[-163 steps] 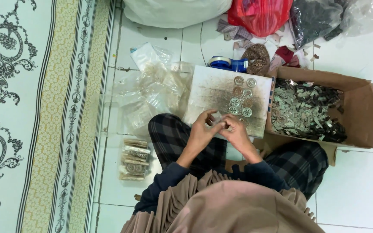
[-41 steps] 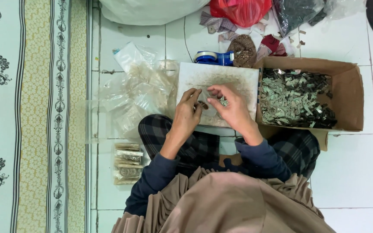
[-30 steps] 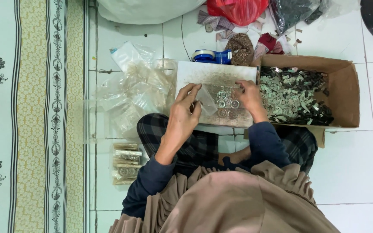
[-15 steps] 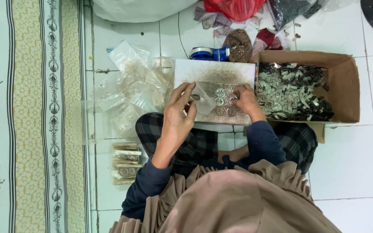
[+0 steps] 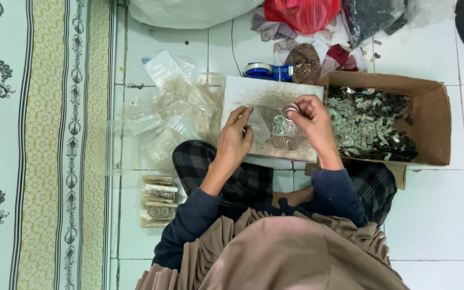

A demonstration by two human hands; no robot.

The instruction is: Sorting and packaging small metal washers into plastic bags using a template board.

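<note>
I sit cross-legged on a white tiled floor with a pale board (image 5: 253, 91) across my knees. Several round silver pieces (image 5: 279, 134) lie on the board. My right hand (image 5: 311, 121) grips a small stack of these round pieces (image 5: 290, 110) between thumb and fingers above the board. My left hand (image 5: 235, 139) holds a small clear plastic bag (image 5: 259, 124) by its edge, just left of the stack.
An open cardboard box (image 5: 430, 107) full of small metal pieces stands at the right. A heap of clear bags (image 5: 173, 113) lies left of the board, filled packets (image 5: 157, 201) by my left knee. A blue tape dispenser (image 5: 267, 71), red bag (image 5: 304, 12) and patterned rug (image 5: 38, 139) surround me.
My right hand has lifted a stack of round pieces off the board. My left hand has moved in with the clear bag towards it.
</note>
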